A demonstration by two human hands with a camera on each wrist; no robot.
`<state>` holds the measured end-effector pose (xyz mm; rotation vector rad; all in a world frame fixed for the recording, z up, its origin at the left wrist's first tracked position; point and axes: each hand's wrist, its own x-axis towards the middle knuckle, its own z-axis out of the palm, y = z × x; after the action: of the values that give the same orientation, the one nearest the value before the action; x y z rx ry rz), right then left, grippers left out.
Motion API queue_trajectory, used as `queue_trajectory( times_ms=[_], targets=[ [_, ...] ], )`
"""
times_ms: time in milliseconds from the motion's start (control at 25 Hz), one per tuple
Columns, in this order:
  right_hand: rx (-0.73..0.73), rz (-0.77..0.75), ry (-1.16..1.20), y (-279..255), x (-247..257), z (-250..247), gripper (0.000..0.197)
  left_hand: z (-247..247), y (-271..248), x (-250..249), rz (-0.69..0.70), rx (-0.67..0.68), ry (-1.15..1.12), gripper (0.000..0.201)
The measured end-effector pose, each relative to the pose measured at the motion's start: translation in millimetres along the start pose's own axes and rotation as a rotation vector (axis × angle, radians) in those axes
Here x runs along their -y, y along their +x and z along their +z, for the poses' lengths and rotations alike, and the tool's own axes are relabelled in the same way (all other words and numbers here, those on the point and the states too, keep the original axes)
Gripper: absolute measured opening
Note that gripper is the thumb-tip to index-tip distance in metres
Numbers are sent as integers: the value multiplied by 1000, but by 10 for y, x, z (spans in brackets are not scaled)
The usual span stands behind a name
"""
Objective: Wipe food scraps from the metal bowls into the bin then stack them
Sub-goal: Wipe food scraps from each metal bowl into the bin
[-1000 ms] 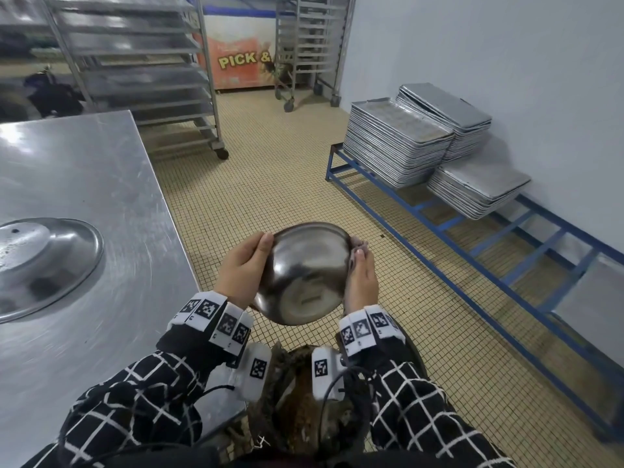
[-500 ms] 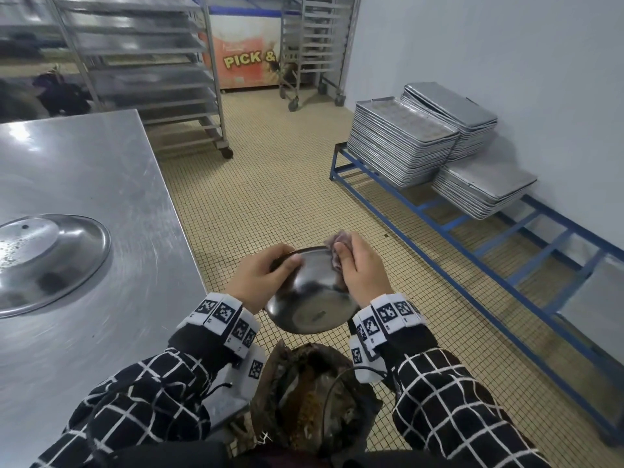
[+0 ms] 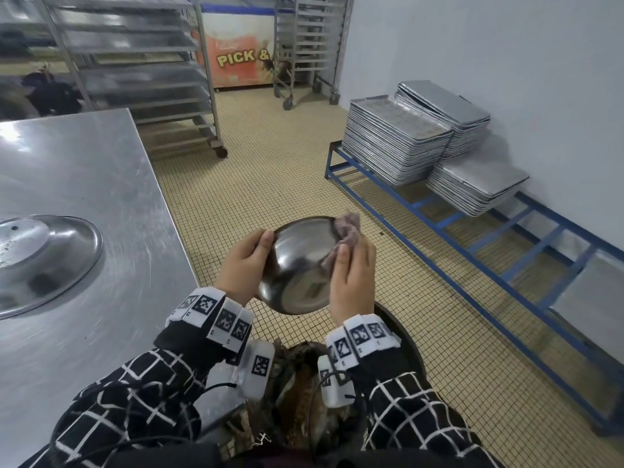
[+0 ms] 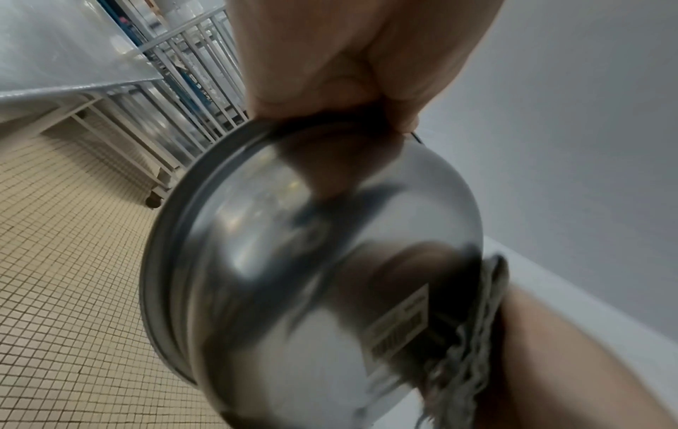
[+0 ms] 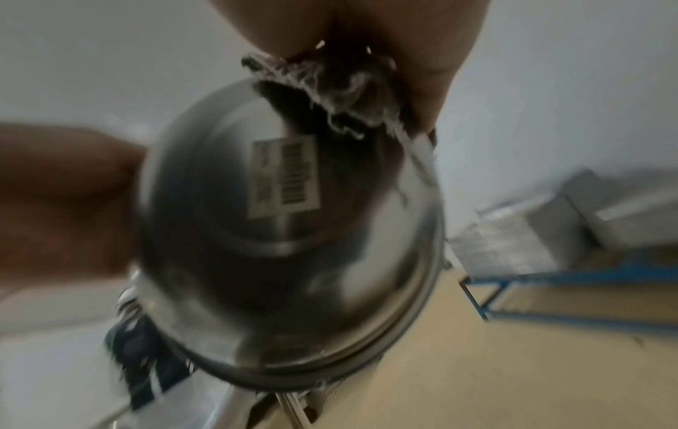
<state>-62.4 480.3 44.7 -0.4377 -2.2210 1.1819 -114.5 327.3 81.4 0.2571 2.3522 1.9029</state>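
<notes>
I hold a small metal bowl [image 3: 297, 265] above the bin [image 3: 401, 336], tipped so its base with a barcode label [image 5: 286, 177] faces me. My left hand [image 3: 244, 265] grips its left rim [image 4: 165, 232]. My right hand [image 3: 351, 275] holds a greyish cloth [image 3: 347, 228] pressed over the bowl's right rim; the frayed cloth [image 5: 341, 87] shows under the fingers. The bowl's inside is hidden from me. A larger metal bowl [image 3: 44, 258] lies upside down on the steel table [image 3: 101, 170] to my left.
The bin holds brown scraps [image 3: 304, 407] just under my wrists. Stacks of baking trays [image 3: 398, 143] sit on a blue floor rack [image 3: 472, 238] to the right. Wheeled tray racks [image 3: 135, 72] stand at the back on the tiled floor [image 3: 270, 170].
The right hand brought the cloth up over the bowl's right rim and now presses it there. The bowl tilted from flatter back to base-toward-me and rose slightly.
</notes>
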Motion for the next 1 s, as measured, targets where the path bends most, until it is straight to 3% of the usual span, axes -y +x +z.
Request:
queue_trajectory(
  times_ms=[40,120,240,360,440,560,640,760,840,1000],
  targets=[
    [15,105,60,28,-61,-29,45,-22,3,3,1,-17,-7,23],
    [52,112,72,-9,-111,-64,43,-49,15,16,18,-39,14,25],
    [33,-142,49,-153,32,27,44,-24,23,5,48,-31,68,30],
    [11,-411,-233,-193,207,167,45,41,0,-45,95,5,52,29],
    [-54,-454,-315,-94,285,168,49,66,-3,-68,98,4,-16,27],
    [-139,-265,-136,54,270,116,49,28,4,-62,86,-3,-40,28],
    [-179,19,132,113,172,53,43,-22,12,-36,65,-21,-58,32],
    [-109,508,581,148,-117,-26,34,-76,13,18,69,-51,-97,32],
    [-77,601,623,103,-221,-63,33,-87,21,88,69,-45,-94,31],
    [-44,492,387,143,-95,-248,36,-118,65,224,51,18,8,21]
  ],
)
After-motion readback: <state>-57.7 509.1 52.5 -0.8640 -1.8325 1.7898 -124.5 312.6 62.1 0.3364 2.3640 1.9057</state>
